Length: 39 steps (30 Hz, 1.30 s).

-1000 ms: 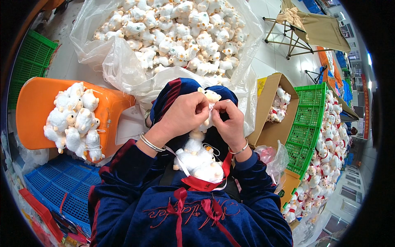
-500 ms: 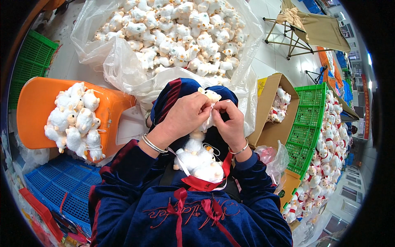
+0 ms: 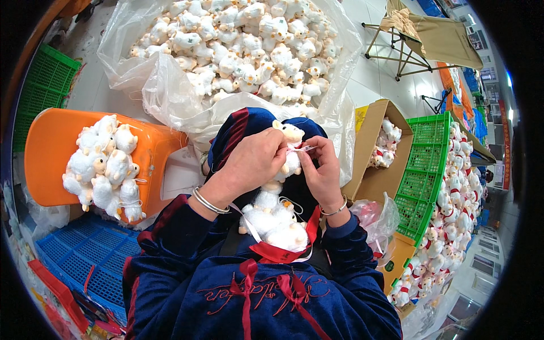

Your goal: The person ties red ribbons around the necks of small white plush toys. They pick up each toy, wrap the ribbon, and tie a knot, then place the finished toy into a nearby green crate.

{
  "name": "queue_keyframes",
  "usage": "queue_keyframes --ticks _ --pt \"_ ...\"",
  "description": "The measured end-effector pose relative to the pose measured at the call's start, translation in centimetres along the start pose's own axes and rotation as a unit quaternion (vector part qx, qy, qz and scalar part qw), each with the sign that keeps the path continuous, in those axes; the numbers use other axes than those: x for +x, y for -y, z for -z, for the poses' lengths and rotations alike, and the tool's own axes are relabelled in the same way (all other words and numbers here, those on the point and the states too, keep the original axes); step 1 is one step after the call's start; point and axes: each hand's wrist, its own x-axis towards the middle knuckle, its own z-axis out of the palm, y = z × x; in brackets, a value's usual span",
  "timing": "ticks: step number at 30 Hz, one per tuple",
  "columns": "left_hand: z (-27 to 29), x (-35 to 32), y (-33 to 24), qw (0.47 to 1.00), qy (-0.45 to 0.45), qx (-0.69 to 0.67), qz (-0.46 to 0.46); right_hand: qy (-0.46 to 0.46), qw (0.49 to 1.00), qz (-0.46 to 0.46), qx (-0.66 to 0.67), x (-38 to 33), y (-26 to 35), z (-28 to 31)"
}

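A small white plush sheep with a cream face stands up between my hands, over my knees. A thin pale ribbon runs across its neck. My left hand is closed at the sheep's left side, its fingertips pinching the ribbon at the neck. On the other side my right hand pinches the ribbon's end between thumb and fingers. More plush sheep lie in my lap, next to a red ribbon and a white strip hanging below my left wrist.
Ahead, a big clear plastic bag holds a heap of plush sheep. Several sheep sit on an orange stool at left, above a blue crate. At right are a cardboard box, a green crate and a folding chair.
My right hand has moved slightly right and away from the sheep, drawing the ribbon out sideways. More of the sheep's body shows now. My left hand has hardly moved.
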Motion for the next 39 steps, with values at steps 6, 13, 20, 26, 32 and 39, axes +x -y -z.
queue_keyframes --ticks 6,13,20,26,32,39 --pt "0.8 0.5 0.2 0.994 0.014 -0.072 0.085 -0.039 0.984 -0.036 0.170 0.5 0.8 0.1" --pt "1.0 1.3 -0.5 0.983 0.045 -0.063 0.164 0.005 0.954 -0.268 0.134 1.6 2.3 2.2" --pt "0.4 1.5 -1.3 0.988 0.053 0.075 0.126 0.052 0.972 -0.208 0.098 2.8 0.4 1.6" --pt "0.1 1.3 -1.2 0.990 0.047 0.070 0.117 0.040 0.963 -0.186 0.193 3.1 1.2 1.4" --pt "-0.1 1.3 -1.5 0.988 0.046 0.076 0.124 0.029 0.984 -0.106 0.141 2.2 2.4 1.1" --pt "0.5 1.2 -0.6 0.984 0.075 -0.050 0.155 0.136 0.983 0.085 -0.086 -0.3 3.0 2.0"
